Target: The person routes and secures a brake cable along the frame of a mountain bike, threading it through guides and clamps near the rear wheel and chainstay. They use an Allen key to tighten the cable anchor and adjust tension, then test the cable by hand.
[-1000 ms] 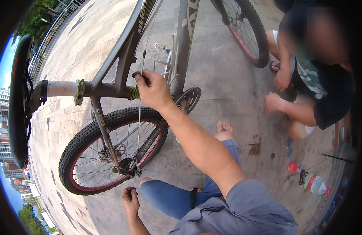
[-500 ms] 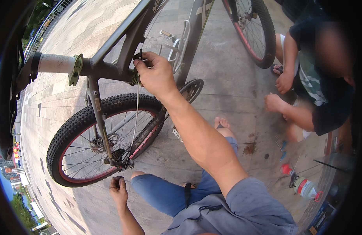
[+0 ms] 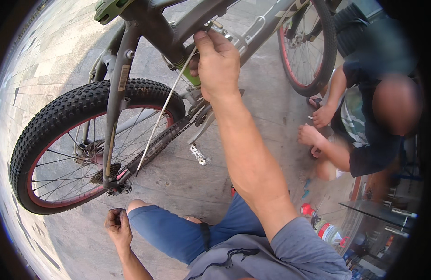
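Observation:
A grey mountain bike frame [image 3: 116,93] stands in front of me. My right hand [image 3: 218,60] is raised to the frame's upper tube, thumb and fingers pinched round the upper end of a pale cable [image 3: 163,109]. From there the cable slants down toward the rear wheel's hub and rear derailleur [image 3: 120,187]. My left hand [image 3: 117,224] hangs low beside my knee, below the derailleur, with blackened fingers curled closed. Whatever it may hold is too small to make out. The rear tyre [image 3: 61,109] and its chain are left of my right forearm.
A crank with a silver pedal [image 3: 199,155] sticks out beside my right forearm. The front wheel [image 3: 313,46] is at the far right. A person in dark clothes [image 3: 378,140] crouches at the right. A clear bottle with a red band [image 3: 328,232] lies near a glass panel [image 3: 378,214].
My view has shifted closer to the bike, so the saddle is out of sight. My right hand still pinches at the frame; my left hand stays low and closed.

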A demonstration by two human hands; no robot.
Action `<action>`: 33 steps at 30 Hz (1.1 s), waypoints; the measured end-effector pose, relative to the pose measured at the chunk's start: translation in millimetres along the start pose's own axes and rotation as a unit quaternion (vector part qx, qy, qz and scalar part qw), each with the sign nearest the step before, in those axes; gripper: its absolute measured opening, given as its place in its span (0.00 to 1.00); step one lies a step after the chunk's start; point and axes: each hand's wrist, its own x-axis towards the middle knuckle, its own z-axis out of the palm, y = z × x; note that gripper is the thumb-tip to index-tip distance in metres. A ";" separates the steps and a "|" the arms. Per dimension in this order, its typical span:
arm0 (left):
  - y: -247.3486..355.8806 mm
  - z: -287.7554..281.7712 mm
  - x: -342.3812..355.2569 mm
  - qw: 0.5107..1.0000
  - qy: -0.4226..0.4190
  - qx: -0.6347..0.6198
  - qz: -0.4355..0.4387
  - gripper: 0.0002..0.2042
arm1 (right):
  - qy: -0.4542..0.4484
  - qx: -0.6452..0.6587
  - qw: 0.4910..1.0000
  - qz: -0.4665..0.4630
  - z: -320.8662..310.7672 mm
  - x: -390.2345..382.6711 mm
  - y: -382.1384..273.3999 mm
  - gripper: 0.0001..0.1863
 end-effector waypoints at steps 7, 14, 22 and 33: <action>-3.2 3.7 -1.3 0.999 -0.026 -0.001 0.020 0.03 | 0.009 0.016 1.000 -0.017 -2.8 8.3 -10.5 0.13; -5.0 7.8 1.8 0.999 -0.006 0.021 0.035 0.04 | 0.001 0.005 1.000 -0.006 -2.8 7.4 -15.1 0.13; -6.9 9.5 -0.5 0.999 0.014 0.015 0.046 0.04 | -0.041 0.041 0.998 0.004 -5.2 17.7 -13.7 0.12; -13.9 4.8 2.9 0.993 0.067 0.052 0.084 0.05 | -0.027 0.254 0.966 0.040 -6.3 17.5 -9.0 0.12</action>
